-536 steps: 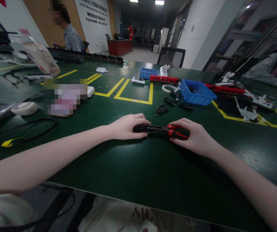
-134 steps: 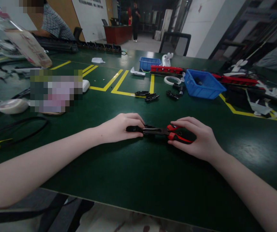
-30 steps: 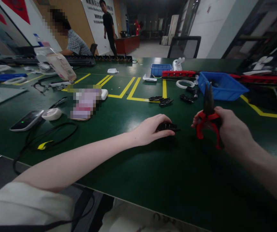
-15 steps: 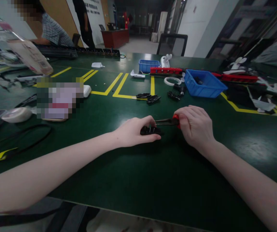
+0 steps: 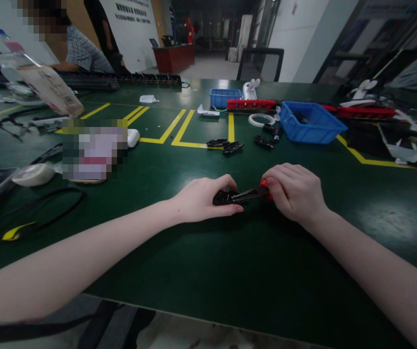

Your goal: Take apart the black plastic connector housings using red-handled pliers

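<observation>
My left hand (image 5: pixel 203 198) lies on the green table (image 5: pixel 208 271) with its fingers closed round a small black plastic part (image 5: pixel 223 197). My right hand (image 5: pixel 295 191) is wrapped round the red handles of a pair of pliers (image 5: pixel 254 194). The dark jaws of the pliers point left and meet the black part between my two hands. Both hands rest low on the table surface.
Further back lie several loose black parts (image 5: pixel 226 145), a white ring (image 5: pixel 261 119), a blue bin (image 5: pixel 312 123), a smaller blue bin (image 5: pixel 224 97) and red strips (image 5: pixel 251 103). A white device (image 5: pixel 33 174) and black cable (image 5: pixel 48 213) lie left. A person in a checked shirt (image 5: pixel 81 51) sits far left.
One second ago my right hand held the pliers upright, away from the part. It has since lowered them and brought the jaws left onto the black part held by my left hand.
</observation>
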A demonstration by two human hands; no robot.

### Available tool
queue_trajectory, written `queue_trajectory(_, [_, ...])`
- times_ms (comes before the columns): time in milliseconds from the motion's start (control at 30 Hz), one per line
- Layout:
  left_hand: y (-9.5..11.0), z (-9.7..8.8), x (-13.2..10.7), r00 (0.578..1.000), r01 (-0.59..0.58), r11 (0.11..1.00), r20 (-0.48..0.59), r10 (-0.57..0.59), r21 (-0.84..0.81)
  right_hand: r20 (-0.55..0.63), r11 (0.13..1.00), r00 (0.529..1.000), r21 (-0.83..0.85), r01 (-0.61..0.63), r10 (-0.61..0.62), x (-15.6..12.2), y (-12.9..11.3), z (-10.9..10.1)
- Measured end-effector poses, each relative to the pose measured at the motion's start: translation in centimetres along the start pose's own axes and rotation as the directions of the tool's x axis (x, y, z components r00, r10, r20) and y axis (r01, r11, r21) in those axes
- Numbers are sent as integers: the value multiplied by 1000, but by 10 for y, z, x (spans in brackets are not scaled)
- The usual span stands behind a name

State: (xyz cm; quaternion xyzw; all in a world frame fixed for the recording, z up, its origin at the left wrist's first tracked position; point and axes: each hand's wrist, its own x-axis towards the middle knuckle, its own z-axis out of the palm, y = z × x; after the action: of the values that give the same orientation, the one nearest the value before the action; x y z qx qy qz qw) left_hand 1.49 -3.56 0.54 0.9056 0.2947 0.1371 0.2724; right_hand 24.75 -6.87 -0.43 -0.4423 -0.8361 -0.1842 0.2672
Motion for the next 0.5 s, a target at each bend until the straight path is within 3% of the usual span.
queue_trajectory(233, [1,-1,0,1000,4,1000,4,-4,-16,22,998,998,-6,-64,64,0,1,-1])
queue_trajectory(500, [-2,0,0,1000,-14,1000,-17,14,-12,71,999,996,-28,-45,47,0,0,2])
